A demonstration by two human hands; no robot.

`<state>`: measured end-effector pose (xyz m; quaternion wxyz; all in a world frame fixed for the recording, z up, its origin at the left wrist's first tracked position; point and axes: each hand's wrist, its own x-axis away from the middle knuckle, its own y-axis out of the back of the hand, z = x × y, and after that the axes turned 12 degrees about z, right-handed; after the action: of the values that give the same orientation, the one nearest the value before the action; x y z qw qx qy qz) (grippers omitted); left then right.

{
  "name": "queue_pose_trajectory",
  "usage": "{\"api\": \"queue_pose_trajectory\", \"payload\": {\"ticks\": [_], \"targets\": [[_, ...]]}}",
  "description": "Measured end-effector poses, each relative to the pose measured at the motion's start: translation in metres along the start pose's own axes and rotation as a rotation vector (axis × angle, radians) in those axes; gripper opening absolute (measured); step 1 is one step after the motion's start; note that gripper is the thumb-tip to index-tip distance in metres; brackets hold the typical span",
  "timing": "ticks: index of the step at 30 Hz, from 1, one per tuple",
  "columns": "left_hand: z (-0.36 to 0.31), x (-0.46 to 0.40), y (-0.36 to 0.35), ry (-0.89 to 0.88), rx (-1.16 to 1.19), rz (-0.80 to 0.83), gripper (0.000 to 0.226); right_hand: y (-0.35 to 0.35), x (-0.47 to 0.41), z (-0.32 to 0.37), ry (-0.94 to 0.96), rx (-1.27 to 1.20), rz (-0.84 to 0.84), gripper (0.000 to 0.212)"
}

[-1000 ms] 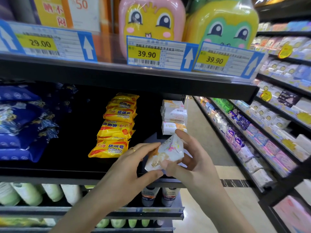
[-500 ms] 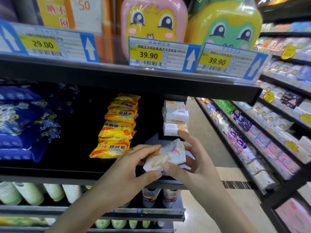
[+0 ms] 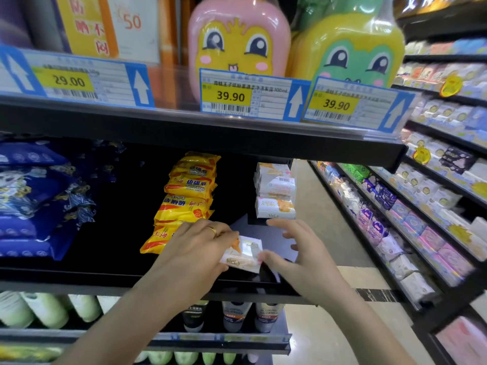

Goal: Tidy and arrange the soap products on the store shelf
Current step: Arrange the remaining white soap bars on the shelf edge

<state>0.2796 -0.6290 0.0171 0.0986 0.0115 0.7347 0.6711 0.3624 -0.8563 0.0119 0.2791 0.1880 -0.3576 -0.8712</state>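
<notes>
Soap bar (image 3: 243,255) in white MeLy wrap, held up half a second ago, now lies low at the dark shelf (image 3: 105,275) front, pinched between left hand (image 3: 195,248) and right hand (image 3: 297,259); placement seems nearly finished.

**What is on the shelves**

Two hands (image 3: 200,248) are in the lower middle. One white soap bar (image 3: 243,255) sits between them. Two big cartoon bottles (image 3: 238,46) stand at the top. Three price tags (image 3: 251,94) hang below them. Yellow soap packs (image 3: 188,198) make one pile; about five.
</notes>
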Motion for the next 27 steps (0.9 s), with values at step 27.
{"api": "queue_pose_trajectory", "payload": {"ticks": [27], "targets": [[0.009,-0.005,-0.009,0.062,0.214,-0.083,0.052,0.024,-0.099,-0.038,-0.237,0.426,0.151,0.049]]}}
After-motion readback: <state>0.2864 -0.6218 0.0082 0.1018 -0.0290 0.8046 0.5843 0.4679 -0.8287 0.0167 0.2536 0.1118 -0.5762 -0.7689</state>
